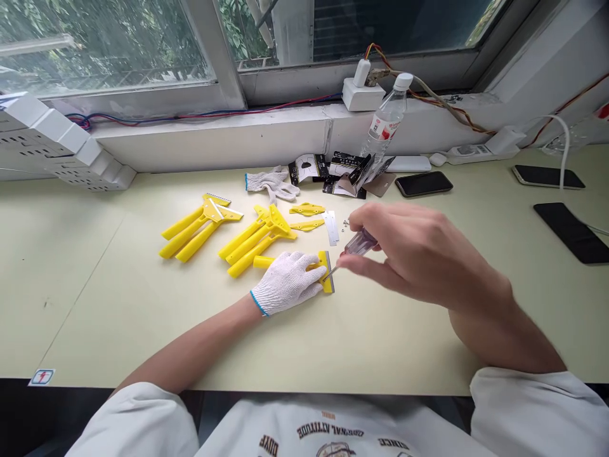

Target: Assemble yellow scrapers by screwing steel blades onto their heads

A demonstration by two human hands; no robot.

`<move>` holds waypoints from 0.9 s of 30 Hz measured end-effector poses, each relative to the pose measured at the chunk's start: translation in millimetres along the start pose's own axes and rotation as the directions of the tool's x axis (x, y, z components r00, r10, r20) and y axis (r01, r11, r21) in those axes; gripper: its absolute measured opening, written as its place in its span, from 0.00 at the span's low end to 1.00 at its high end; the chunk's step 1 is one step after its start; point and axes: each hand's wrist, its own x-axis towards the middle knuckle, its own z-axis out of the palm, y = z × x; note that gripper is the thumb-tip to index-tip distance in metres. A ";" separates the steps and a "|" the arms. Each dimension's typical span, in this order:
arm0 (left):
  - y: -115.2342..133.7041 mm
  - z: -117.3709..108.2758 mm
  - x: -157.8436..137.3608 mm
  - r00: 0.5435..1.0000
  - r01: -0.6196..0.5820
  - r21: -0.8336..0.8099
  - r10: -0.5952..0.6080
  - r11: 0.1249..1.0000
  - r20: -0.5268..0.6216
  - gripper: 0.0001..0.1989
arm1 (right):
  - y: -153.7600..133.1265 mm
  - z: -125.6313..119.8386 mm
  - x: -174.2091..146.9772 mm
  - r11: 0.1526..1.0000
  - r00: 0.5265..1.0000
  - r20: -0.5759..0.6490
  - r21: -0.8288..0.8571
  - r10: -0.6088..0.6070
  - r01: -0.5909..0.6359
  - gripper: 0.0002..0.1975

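In a white knit glove, my left hand [291,280] presses a yellow scraper [327,260] down on the table, its fingers over the scraper's head. A metal blade edge shows along the head's right side. My bare right hand [409,251] grips a screwdriver [360,244] by its clear handle. The screwdriver's tip meets the scraper's head near my left fingertips; the screw itself is too small to make out. Just beyond lie yellow scraper head pieces [307,209], thin metal blades [331,228] and several tiny screws [345,223]. Yellow scraper handles [252,244] rest left of them.
Finished-looking scrapers [197,228] lie at the left. A spare glove [272,184], black packaging [349,174] and a plastic bottle [385,120] stand along the back. Phones [423,184] lie at the right. White boxes [61,143] are stacked at the far left.
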 end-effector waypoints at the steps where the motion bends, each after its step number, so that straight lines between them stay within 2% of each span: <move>1: 0.0 0.1 -0.1 1.000 -0.002 0.004 0.002 1.000 0.000 0.15 | 0.7 0.6 -0.1 1.000 1.000 -0.002 -0.018 0.005 -0.005 0.09; 4: -0.4 0.2 -0.7 1.000 -0.011 -0.003 0.011 1.000 0.010 0.15 | 3.8 -2.4 0.5 0.991 0.996 0.053 0.120 -0.072 0.065 0.04; 7: -1.0 -0.6 -0.8 1.000 -0.015 -0.021 0.015 1.000 0.009 0.15 | 7.7 -8.5 2.2 0.961 0.989 0.048 0.248 -0.140 0.124 0.09; 17: -0.2 -3.2 0.7 1.000 -0.004 -0.045 0.005 0.999 0.028 0.16 | 13.6 -17.5 4.7 0.964 0.992 -0.051 0.233 -0.115 0.124 0.13; 23: 0.8 -5.4 0.2 0.999 0.014 -0.065 -0.012 0.998 0.032 0.17 | 20.6 -28.3 -1.5 0.987 0.994 -0.111 0.161 -0.009 0.027 0.14; 27: 5.3 -9.1 2.9 0.995 0.084 -0.097 -0.089 0.992 -0.049 0.17 | 32.4 -33.4 -7.0 0.967 0.977 -0.159 0.232 0.143 -0.104 0.16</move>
